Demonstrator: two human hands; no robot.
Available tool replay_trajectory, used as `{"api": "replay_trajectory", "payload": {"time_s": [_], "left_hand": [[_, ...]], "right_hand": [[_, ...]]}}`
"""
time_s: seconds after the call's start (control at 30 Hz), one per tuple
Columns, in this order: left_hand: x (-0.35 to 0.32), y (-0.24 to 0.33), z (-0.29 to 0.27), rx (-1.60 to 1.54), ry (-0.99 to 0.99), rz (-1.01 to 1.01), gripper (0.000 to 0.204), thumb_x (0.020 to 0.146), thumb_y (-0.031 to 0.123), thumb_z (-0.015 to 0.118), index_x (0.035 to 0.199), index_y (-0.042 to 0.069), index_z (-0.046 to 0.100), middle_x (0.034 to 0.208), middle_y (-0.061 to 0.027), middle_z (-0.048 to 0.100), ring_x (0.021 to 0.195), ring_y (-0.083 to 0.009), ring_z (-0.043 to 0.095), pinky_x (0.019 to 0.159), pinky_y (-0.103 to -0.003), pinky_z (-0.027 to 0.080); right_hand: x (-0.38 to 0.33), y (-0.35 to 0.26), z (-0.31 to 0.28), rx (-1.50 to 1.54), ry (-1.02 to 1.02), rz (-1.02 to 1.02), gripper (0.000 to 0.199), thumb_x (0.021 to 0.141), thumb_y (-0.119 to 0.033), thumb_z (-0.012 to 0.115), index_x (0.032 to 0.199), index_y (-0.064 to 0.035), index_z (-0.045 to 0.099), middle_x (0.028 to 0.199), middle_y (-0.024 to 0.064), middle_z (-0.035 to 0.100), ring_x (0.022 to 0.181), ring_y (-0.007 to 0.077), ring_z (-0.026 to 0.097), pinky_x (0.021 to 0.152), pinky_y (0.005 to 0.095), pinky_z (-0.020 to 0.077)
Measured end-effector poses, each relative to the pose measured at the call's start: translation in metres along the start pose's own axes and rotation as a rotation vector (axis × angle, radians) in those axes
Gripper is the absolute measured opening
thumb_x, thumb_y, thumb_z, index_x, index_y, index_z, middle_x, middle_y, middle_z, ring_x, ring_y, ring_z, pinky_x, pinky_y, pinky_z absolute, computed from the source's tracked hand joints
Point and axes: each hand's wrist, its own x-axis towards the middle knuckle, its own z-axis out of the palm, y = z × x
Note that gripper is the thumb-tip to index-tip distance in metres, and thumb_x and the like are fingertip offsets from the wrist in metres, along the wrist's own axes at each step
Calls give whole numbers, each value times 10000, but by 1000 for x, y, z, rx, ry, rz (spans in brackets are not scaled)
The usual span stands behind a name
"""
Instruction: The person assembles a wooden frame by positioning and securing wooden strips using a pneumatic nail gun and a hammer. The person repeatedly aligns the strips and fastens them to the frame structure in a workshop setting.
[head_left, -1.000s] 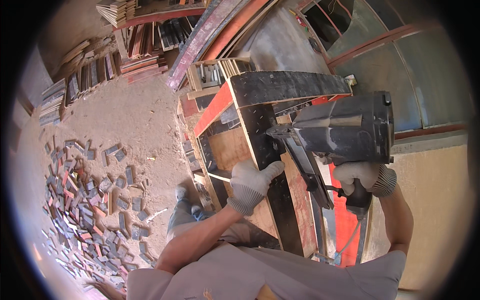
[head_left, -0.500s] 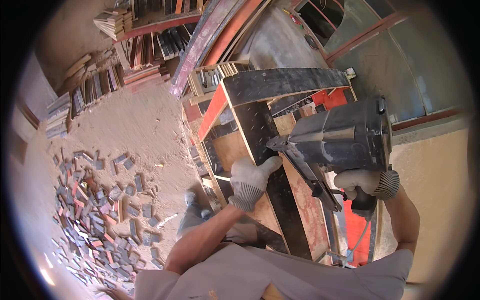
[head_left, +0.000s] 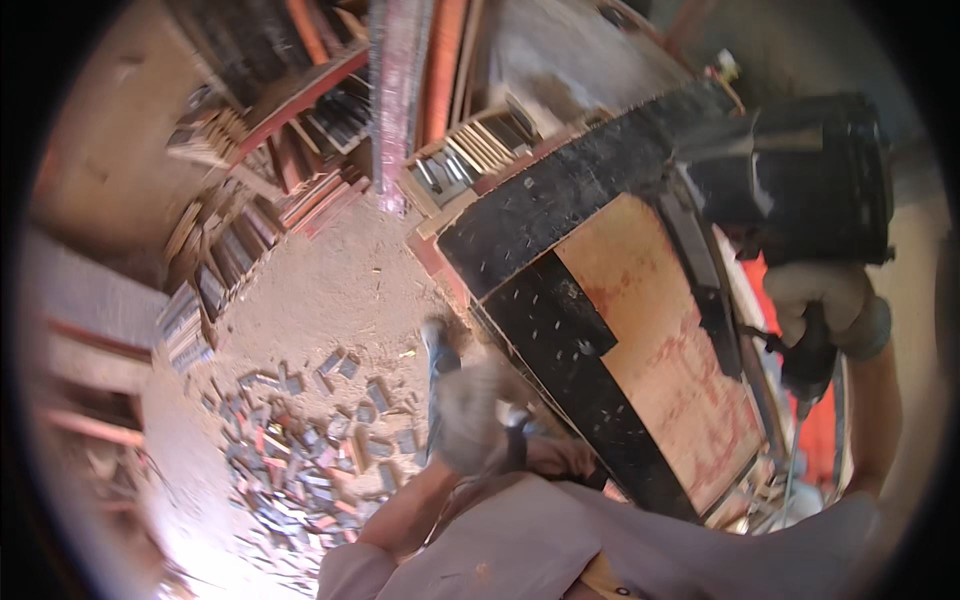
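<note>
Above the dusty floor (head_left: pixel 330 270) our left hand (head_left: pixel 468 415) blurs, its grip unreadable; our right hand (head_left: pixel 822 302) clasps a nail gun (head_left: pixel 800 185).

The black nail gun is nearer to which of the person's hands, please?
Right. The right hand grips the black nail gun; the left hand, blurred, is well apart from it, toward the lower left in the view.

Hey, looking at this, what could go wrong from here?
The thin hose or cord hanging from the black power tool in the right hand could snag on the clutter beside the wooden frame. The tool is heavy-looking and held one-handed, so it might slip or knock the frame. Loose wood blocks scattered near the person's shoe could be a tripping risk.
</note>
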Motion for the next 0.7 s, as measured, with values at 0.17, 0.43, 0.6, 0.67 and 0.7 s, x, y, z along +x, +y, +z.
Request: {"api": "replay_trajectory", "payload": {"time_s": [0.17,0.43,0.6,0.67,0.7], "left_hand": [[138,-5,-82,-16,202,105,645,1127,347,359,658,-10,622,608,-145,637,580,-191,590,621,-311,465],[313,-9,-43,-221,-661,-474,603,1066,511,503,1269,-38,648,1106,-168,733,1024,-263,714,913,-351,567],[335,-6,-3,-561,-952,-1224,931,926,712,578,1440,-57,474,1358,-203,610,1245,-309,607,1097,-468,479],[337,-6,12,-766,-1040,-1406,958,908,719,586,1443,-65,460,1399,-192,577,1292,-306,569,1131,-486,443],[337,-6,19,-898,-1095,-1465,972,899,723,591,1444,-69,453,1419,-186,560,1316,-305,550,1148,-495,424]], "right_hand": [[32,-9,12,206,216,357,94,856,-6,604,890,44,676,642,77,621,507,151,579,497,295,459],[96,-125,36,466,534,910,169,722,81,681,883,47,644,575,62,564,434,156,542,398,297,410],[120,-153,50,469,669,997,164,629,91,662,774,46,603,527,71,537,387,172,533,357,315,412],[123,-152,53,523,624,1058,155,624,72,662,761,39,596,527,72,540,390,173,541,361,315,424],[124,-152,55,530,616,1074,149,627,65,664,755,34,594,528,72,542,390,174,543,362,315,428]]}}
